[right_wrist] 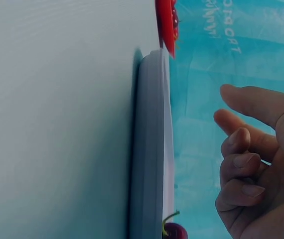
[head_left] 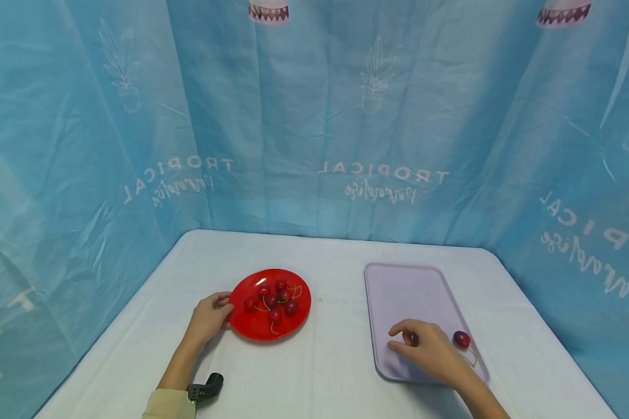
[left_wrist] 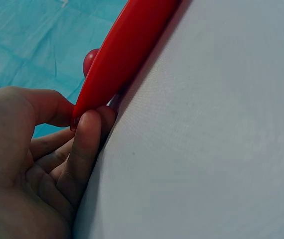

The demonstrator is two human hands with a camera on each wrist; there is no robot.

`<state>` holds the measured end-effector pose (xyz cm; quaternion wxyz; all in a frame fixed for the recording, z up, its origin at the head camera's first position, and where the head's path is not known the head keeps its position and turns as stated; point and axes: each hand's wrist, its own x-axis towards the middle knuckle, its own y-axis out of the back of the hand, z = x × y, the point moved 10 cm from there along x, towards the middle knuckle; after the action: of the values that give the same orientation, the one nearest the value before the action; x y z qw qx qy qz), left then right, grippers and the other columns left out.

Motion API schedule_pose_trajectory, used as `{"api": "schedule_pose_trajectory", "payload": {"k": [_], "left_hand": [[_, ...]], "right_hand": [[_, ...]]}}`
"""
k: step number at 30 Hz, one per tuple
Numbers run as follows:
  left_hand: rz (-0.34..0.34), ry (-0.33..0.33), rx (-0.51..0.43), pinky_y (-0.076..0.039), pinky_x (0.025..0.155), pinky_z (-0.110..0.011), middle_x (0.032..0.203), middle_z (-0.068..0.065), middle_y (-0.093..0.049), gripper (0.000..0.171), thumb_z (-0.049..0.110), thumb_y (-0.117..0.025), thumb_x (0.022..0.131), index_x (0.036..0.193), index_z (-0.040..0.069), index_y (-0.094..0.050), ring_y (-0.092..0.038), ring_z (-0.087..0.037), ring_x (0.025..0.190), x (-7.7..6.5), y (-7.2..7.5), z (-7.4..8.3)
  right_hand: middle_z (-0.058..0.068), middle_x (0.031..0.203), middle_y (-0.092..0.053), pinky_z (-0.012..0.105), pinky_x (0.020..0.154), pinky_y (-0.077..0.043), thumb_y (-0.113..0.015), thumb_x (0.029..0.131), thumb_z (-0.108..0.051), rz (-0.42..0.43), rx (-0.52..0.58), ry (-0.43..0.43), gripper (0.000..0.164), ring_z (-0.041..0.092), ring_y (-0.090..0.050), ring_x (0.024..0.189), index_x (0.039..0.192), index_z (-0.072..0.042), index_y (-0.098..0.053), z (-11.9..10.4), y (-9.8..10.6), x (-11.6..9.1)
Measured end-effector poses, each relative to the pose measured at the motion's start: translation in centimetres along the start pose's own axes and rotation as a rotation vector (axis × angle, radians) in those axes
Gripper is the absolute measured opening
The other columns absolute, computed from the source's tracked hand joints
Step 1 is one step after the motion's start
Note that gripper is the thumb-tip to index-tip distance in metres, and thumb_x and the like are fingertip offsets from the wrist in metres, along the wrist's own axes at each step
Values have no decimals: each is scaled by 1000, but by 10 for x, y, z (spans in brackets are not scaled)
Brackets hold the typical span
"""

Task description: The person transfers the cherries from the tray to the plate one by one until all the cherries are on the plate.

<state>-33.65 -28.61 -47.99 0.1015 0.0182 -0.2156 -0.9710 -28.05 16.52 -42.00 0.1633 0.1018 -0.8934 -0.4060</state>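
Observation:
My left hand (head_left: 208, 317) grips the left rim of a round red plate (head_left: 251, 329). In the left wrist view, the thumb lies over the rim of the plate (left_wrist: 127, 50) with fingers beneath it. Several dark red cherries (head_left: 271, 300), some with stems, lie grouped on the plate. Over the near part of a pale lilac tray (head_left: 406, 291) hovers my right hand (head_left: 431, 352), its fingers loosely curved, thumb and index finger apart, nothing between them. One cherry (head_left: 462, 339) with a stem lies on the tray's right side, beside that hand.
A white cloth covers the table (head_left: 340, 337), and the plate stands left of the tray with a gap between them. Blue printed curtains (head_left: 304, 116) hang behind and at both sides. A black band (head_left: 205, 388) is on the left wrist.

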Motion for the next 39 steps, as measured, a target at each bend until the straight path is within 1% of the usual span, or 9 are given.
{"api": "schedule_pose_trajectory", "payload": {"k": [3,7,10,15,23,26,32,36,39], "left_hand": [[-5,-13,-13,-56,60,-27,114,-20,-61,39,12,-55,92,128,-1,-54,-63,-19,66,1,0,1],[-24,-6,-19,-56,61,-28,115,-20,-61,40,13,-56,92,129,-1,-54,-64,-20,67,1,-2,0],[-12,6,-9,-56,61,-27,115,-18,-61,39,14,-56,91,129,1,-55,-64,-19,67,2,1,-3],[-7,-8,10,-55,61,-27,115,-18,-61,39,13,-54,92,129,1,-55,-63,-18,67,3,3,-1],[-11,8,5,-56,62,-27,117,-19,-60,40,14,-56,92,130,1,-54,-63,-18,66,1,1,1],[-3,14,13,-55,62,-26,117,-19,-61,40,14,-56,92,130,2,-55,-64,-18,66,2,1,-2],[-4,18,24,-56,62,-27,116,-18,-61,40,14,-56,92,130,2,-54,-63,-18,66,3,-1,-6],[-7,13,20,-56,61,-27,116,-18,-61,40,13,-56,91,130,1,-54,-63,-18,66,3,0,-4],[-9,8,14,-55,61,-27,116,-19,-61,40,13,-55,91,130,1,-54,-63,-19,67,4,0,-2]], "right_hand": [[-11,66,-49,23,51,-40,-77,80,-31,17,-29,-2,22,4,-45,57,95,-17,-70,2,5,-5],[-12,66,-48,22,50,-39,-79,78,-32,26,-79,-44,24,3,-44,57,95,-18,-70,9,10,-13],[-11,66,-47,23,51,-39,-80,77,-34,25,-92,-72,25,4,-44,57,94,-19,-70,13,12,-16],[-10,65,-46,23,51,-37,-81,75,-36,31,-139,-123,25,5,-43,58,91,-22,-69,22,17,-22],[-9,69,-50,28,57,-39,-82,72,-37,0,-249,-212,29,11,-46,67,92,-21,-69,39,26,-34],[-7,71,-52,31,58,-39,-83,71,-39,-20,-261,-256,30,14,-47,69,91,-21,-69,45,27,-37],[-5,74,-56,33,59,-43,-83,69,-40,-71,-300,-307,30,16,-49,69,87,-20,-69,55,23,-39],[-5,74,-57,33,60,-44,-84,68,-38,-89,-321,-329,29,16,-49,68,87,-20,-70,59,21,-39],[-5,76,-59,33,60,-45,-84,69,-37,-82,-325,-316,30,16,-50,68,89,-19,-71,58,22,-39]]}}
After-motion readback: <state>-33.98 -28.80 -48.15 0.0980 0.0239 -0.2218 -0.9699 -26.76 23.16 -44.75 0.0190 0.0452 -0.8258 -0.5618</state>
